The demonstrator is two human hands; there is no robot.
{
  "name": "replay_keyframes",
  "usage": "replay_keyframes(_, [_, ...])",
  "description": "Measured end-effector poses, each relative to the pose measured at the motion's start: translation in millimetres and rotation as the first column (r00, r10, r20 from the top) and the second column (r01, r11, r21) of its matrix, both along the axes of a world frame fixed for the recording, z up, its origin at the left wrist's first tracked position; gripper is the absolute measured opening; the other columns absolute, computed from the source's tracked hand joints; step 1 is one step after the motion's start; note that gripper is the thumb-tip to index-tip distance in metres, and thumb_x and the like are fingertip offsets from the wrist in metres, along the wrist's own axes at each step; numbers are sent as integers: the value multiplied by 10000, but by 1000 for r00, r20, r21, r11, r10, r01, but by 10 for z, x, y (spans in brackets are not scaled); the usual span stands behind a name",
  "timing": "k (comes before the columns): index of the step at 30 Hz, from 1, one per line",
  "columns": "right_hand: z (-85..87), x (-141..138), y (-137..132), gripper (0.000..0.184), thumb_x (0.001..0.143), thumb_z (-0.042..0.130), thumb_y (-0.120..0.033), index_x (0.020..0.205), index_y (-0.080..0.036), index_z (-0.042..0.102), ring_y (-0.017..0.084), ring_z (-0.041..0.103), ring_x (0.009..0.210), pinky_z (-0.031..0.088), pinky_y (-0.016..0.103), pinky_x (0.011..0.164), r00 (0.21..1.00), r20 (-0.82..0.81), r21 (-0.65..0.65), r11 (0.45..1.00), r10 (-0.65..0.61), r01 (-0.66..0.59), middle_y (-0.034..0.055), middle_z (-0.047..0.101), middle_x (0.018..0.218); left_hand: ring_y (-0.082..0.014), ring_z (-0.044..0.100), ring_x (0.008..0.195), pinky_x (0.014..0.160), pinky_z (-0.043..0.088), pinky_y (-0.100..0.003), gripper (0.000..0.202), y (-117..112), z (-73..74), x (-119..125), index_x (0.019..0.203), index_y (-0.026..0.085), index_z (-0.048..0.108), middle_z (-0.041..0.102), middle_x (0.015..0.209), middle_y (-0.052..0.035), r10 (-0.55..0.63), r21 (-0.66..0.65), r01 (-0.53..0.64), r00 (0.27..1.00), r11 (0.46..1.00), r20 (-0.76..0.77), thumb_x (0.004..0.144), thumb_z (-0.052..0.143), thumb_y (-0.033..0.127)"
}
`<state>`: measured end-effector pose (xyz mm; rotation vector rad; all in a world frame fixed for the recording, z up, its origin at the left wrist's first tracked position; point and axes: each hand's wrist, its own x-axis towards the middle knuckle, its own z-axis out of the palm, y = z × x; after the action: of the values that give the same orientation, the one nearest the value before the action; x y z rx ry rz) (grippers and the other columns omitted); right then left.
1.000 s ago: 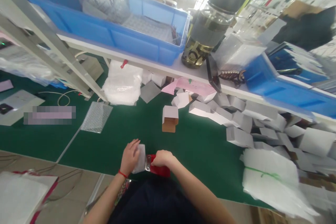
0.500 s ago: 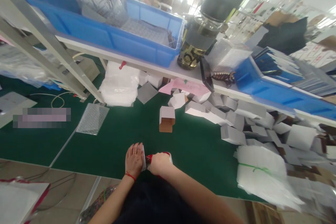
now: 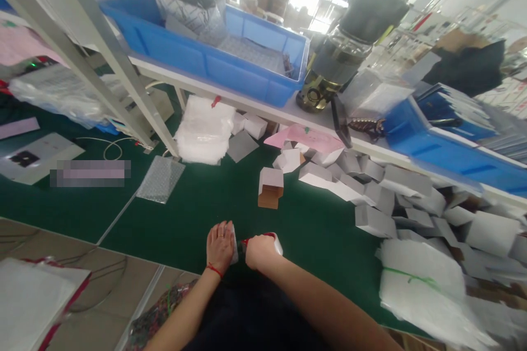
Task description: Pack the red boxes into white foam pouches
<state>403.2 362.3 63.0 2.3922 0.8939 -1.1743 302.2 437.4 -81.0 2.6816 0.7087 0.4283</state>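
Observation:
At the near edge of the green table mat (image 3: 197,214), my left hand (image 3: 220,242) lies flat, fingers together, pressing down on a small white packet (image 3: 234,241) that is mostly hidden beneath it. Just to its right, my right hand (image 3: 259,250) is curled in a fist around a red tape dispenser (image 3: 267,237), of which only the red top and a whitish roll end show. The two hands nearly touch. A small open cardboard box with a white flap (image 3: 270,188) stands on the mat a little beyond my hands.
A heap of white folded cartons (image 3: 382,192) fills the right side, with stacked white bags (image 3: 424,279) bound by a green band nearer me. A shelf (image 3: 255,109) above carries blue bins (image 3: 214,60) and a dark jar (image 3: 341,55). A bubble-wrap pouch (image 3: 160,178) and plastic bags (image 3: 206,131) lie left.
My left hand went from cupping the upright white packet to pressing it flat. My right hand drew the red dispenser in close to it; less red shows now.

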Motion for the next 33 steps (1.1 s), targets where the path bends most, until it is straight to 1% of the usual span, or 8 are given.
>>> replay_keyframes(7, [-191,131,-182,299,817,593,-24,1048,-87,772,373,701,1119,531,485,937,990,94,-27,994,-102,105,246,752,1117,-402,534,1197,921,476,-542,468,-38,108,-84,1392,111,577,613,1320,-208,141,-23,-141,990,990,-12,1023,337,271])
replay_keyframes(13, [-130,334,-893,300,963,512,-340,967,-175,762,288,752,948,573,362,794,945,113,135,947,-307,292,152,780,1048,-390,569,1140,845,500,-522,559,80,316,-195,1400,122,559,614,1281,-208,122,-124,-138,985,983,-125,987,469,488])
replay_keyframes(17, [-124,245,-1164,372,993,456,-410,927,-180,740,256,746,920,541,297,734,901,2,263,869,-435,419,138,778,1034,-324,603,1149,992,445,-515,339,235,417,-263,1251,199,655,670,1248,-139,-175,-116,169,984,979,-45,994,468,316])
replay_keyframes(20, [-159,155,-1272,387,1002,458,-407,855,-167,724,220,740,816,498,255,647,861,-142,354,787,-489,505,115,783,941,-253,637,1117,1111,392,-454,257,303,390,-267,1059,232,700,727,1091,-74,-627,-229,622,777,749,60,996,451,239])
replay_keyframes(22, [-172,114,-1327,397,1003,465,-408,818,-158,712,193,723,741,470,240,614,836,-238,416,726,-494,547,92,779,863,-230,665,1017,1114,411,-414,177,292,337,-239,904,229,695,725,937,-49,-734,-304,721,673,622,95,956,531,273])
replay_keyframes(29, [-115,87,-1488,383,943,557,-463,783,-145,696,177,659,656,425,254,587,776,-460,560,537,-432,631,62,745,759,-298,640,978,1136,312,-627,325,-118,366,26,824,173,666,692,871,-118,-407,-554,391,908,735,101,993,417,298])
replay_keyframes(31, [-100,87,-1517,353,907,596,-446,739,-147,679,162,613,603,393,253,559,756,-507,564,505,-413,654,50,717,706,-308,632,1038,1123,342,-602,397,-251,474,92,925,164,683,702,977,-143,-258,-677,249,962,693,91,1020,350,358])
replay_keyframes(33, [-79,73,-1523,327,878,620,-418,687,-154,651,142,559,565,352,250,538,766,-514,559,528,-385,640,30,679,653,-290,647,1062,1045,461,-491,457,-341,596,117,1031,170,689,713,1053,-131,-166,-813,151,984,563,68,1027,325,446])
